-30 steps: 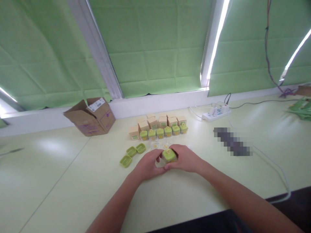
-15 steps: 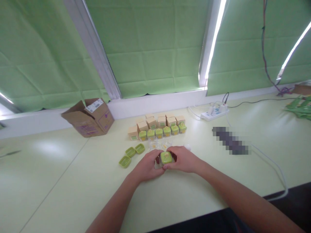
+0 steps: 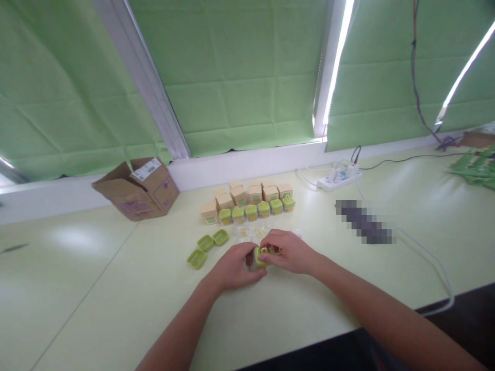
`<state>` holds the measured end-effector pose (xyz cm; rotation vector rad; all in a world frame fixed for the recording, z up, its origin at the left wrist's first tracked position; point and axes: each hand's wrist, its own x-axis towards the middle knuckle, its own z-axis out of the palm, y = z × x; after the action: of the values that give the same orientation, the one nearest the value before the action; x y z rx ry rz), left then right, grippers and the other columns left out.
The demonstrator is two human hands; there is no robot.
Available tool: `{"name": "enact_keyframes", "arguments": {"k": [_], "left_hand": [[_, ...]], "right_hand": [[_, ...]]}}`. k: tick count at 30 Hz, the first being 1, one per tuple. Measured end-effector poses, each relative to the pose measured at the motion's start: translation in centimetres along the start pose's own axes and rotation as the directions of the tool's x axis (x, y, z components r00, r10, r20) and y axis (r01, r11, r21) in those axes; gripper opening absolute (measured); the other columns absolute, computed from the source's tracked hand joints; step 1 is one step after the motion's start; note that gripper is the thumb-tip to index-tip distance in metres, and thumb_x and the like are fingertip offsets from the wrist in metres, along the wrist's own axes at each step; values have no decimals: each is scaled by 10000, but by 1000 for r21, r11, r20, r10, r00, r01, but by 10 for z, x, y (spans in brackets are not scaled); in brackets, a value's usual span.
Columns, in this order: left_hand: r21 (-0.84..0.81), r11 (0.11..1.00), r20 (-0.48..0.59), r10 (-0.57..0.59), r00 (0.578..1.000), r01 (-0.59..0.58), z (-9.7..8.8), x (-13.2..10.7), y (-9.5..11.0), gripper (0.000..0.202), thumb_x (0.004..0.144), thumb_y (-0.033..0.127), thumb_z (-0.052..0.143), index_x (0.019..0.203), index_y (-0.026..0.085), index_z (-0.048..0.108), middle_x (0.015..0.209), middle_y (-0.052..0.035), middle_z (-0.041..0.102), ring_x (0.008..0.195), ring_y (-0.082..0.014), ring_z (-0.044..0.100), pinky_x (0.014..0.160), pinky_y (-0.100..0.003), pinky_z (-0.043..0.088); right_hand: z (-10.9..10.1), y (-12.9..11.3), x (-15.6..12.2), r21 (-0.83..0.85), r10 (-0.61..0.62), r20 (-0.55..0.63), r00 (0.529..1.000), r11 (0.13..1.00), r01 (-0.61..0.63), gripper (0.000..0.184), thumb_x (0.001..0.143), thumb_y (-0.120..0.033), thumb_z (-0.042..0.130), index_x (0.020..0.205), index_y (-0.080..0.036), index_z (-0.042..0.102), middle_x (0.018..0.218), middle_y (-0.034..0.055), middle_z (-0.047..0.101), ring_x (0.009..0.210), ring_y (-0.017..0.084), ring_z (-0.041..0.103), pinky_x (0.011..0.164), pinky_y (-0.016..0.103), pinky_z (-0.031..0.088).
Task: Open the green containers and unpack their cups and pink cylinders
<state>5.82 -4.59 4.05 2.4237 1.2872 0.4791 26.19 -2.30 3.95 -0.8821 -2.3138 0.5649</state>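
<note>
Both hands meet over a small clear jar with a green lid (image 3: pixel 258 256) just above the pale green table (image 3: pixel 116 299). My left hand (image 3: pixel 234 268) wraps the jar's body from the left. My right hand (image 3: pixel 289 251) pinches at the lid's yellow loop from the right. The jar is tilted, its lid turned toward my right hand. Directly behind the hands lie a few clear containers (image 3: pixel 246 233) without lids.
Three loose green lids (image 3: pixel 208 246) lie left of the hands. A row of lidded jars (image 3: pixel 255 211) and small tan boxes (image 3: pixel 243 195) stand behind. An open cardboard box (image 3: pixel 136 188) sits at back left; a power strip (image 3: pixel 337 179) and cables at back right.
The jar has tipped from lid-up to sideways between my hands. My right hand's fingers moved from gripping its side to pinching at the lid. The view drifted slightly.
</note>
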Motion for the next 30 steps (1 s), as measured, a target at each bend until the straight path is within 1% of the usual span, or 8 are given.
{"name": "enact_keyframes", "arguments": {"k": [2,5,7,16,24,30], "left_hand": [[2,1000,6,0,1000,0,0,0,-1,272,715,393,636,878,180,588,738,6,551,675,-147,466,631,-261,357],[8,1000,16,2,1000,-2,-1,0,-2,264,719,397,633,859,180,579,728,8,542,672,-147,461,630,-261,351],[8,1000,23,5,1000,-5,-1,-1,-2,251,731,397,622,849,181,570,727,9,537,669,-145,456,629,-261,347],[22,1000,22,0,1000,0,-1,0,-2,242,744,409,606,800,182,545,693,18,502,645,-139,432,604,-250,324],[27,1000,15,3,1000,-3,-1,-1,-2,235,743,405,598,772,182,529,679,21,492,635,-134,426,595,-250,309],[36,999,14,7,1000,-8,-2,-1,-2,264,749,421,587,714,184,475,650,31,461,612,-126,408,581,-247,292]], "right_hand": [[-1,0,0,10,-46,4,999,999,46,158,866,-323,563,895,-193,649,829,39,611,780,145,564,711,257,431],[-2,-1,0,25,-107,8,994,994,106,141,887,-268,523,854,-191,637,802,35,607,795,147,561,718,257,431],[-3,-1,0,23,-117,9,993,993,117,140,890,-259,514,847,-186,625,798,36,603,799,150,558,723,262,431],[-1,1,0,16,-89,22,996,996,88,143,906,-265,481,865,-181,591,819,40,594,798,153,551,728,265,428],[-1,0,0,14,-51,32,998,999,50,129,898,-262,492,858,-184,586,783,22,597,732,139,547,690,251,413],[0,1,-1,28,-15,45,999,1000,14,139,909,-270,470,860,-189,573,780,18,607,723,140,547,677,248,402]]}}
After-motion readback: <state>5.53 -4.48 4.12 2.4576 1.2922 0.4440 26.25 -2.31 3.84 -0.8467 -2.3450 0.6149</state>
